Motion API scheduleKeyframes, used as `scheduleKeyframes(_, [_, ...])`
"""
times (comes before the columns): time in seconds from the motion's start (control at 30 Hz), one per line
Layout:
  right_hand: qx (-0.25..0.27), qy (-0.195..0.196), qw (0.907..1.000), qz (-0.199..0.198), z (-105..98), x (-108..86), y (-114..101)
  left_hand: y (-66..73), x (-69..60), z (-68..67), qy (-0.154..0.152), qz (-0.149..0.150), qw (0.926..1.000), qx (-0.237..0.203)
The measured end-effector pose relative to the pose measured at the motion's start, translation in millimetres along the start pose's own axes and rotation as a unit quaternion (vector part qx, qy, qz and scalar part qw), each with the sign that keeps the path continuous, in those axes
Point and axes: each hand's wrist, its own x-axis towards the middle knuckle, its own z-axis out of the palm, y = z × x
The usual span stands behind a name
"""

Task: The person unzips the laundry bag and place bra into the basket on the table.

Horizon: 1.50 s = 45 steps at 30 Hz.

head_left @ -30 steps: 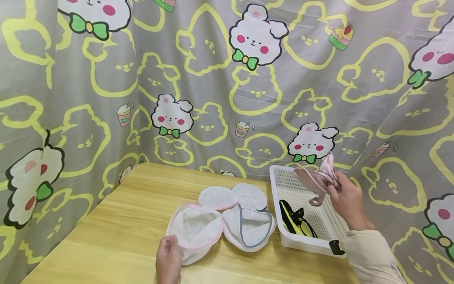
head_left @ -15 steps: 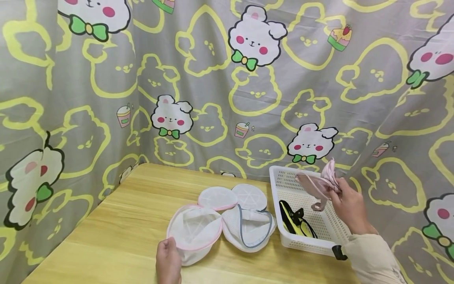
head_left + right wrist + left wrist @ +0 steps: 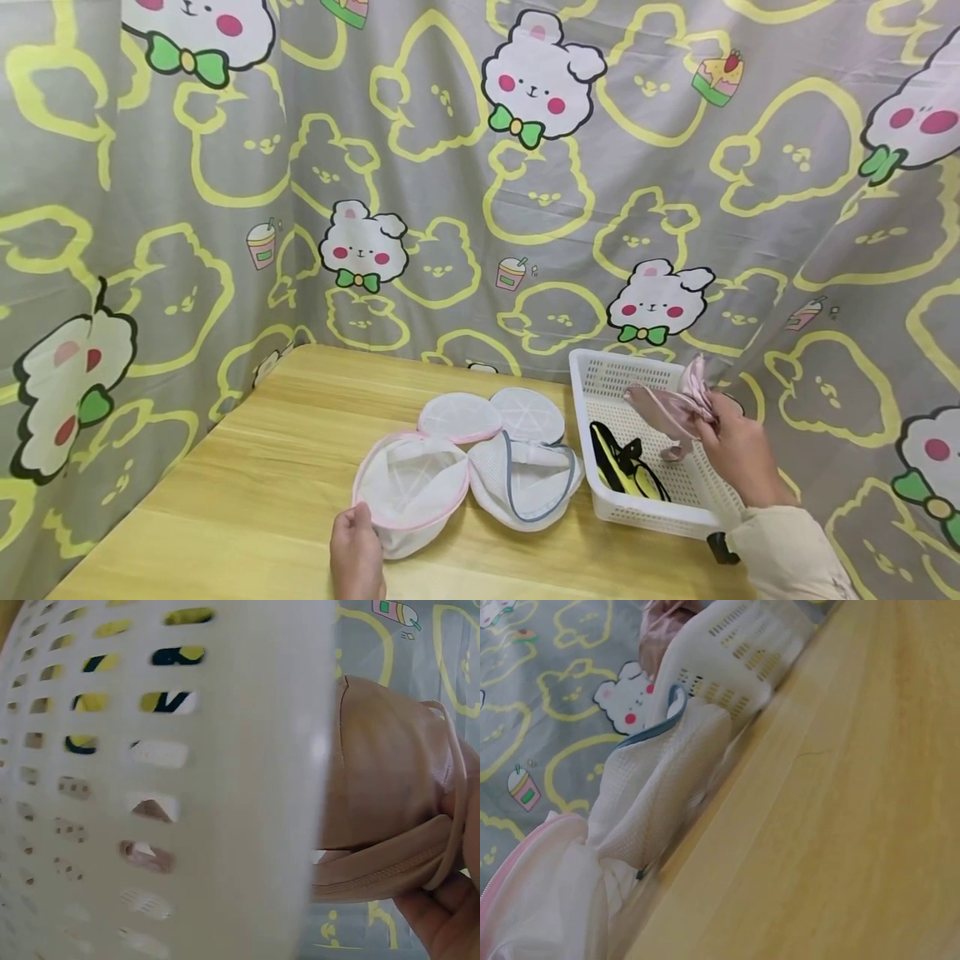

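Observation:
My left hand (image 3: 356, 550) pinches the near-left edge of a white mesh laundry bag with pink trim (image 3: 412, 492), which stands with its lid unzipped and folded back. Its fingers do not show in the left wrist view. Beside it sits a second mesh laundry bag with blue-grey trim (image 3: 491, 492), its mouth partly folded. My right hand (image 3: 742, 454) grips a dusty-pink bra (image 3: 660, 407) over the white basket (image 3: 588, 450). A smooth cup and a thin strap of the bra (image 3: 390, 765) appear past the basket wall in the right wrist view.
Inside the basket lies a black-and-yellow strappy item (image 3: 628, 467). A black clip-like piece (image 3: 722, 548) is by the basket's near-right corner. The wooden table (image 3: 247, 467) extends left of the bags, and a patterned curtain (image 3: 442, 333) hangs behind.
My right hand has come down a little, bringing the bra lower over the basket. The left hand and both laundry bags have stayed nearly still.

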Motion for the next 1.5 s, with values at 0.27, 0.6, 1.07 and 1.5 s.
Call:
scheduleKeyframes(0.27, [-0.004, -0.028, 0.9996, -0.01, 7, -8.1, 6, 0.0, 0.4, 0.3, -0.003, 0.002, 1.0, -0.001])
scheduleKeyframes(0.6, [-0.006, -0.049, 0.9985, -0.024, 21, -19.4, 10, -0.4, 1.7, 1.3, 0.0, 0.0, 0.9999, -0.013])
scheduleKeyframes(1.07, [0.018, -0.163, 0.9864, -0.006, 26, -32.4, 12, -1.8, -1.3, 9.2, -0.008, -0.01, 0.9976, -0.068])
scheduleKeyframes(1.5, [0.049, -0.234, 0.9707, 0.023, 22, -32.0, 9, -1.8, -1.9, 10.7, -0.009, -0.01, 0.9974, -0.071])
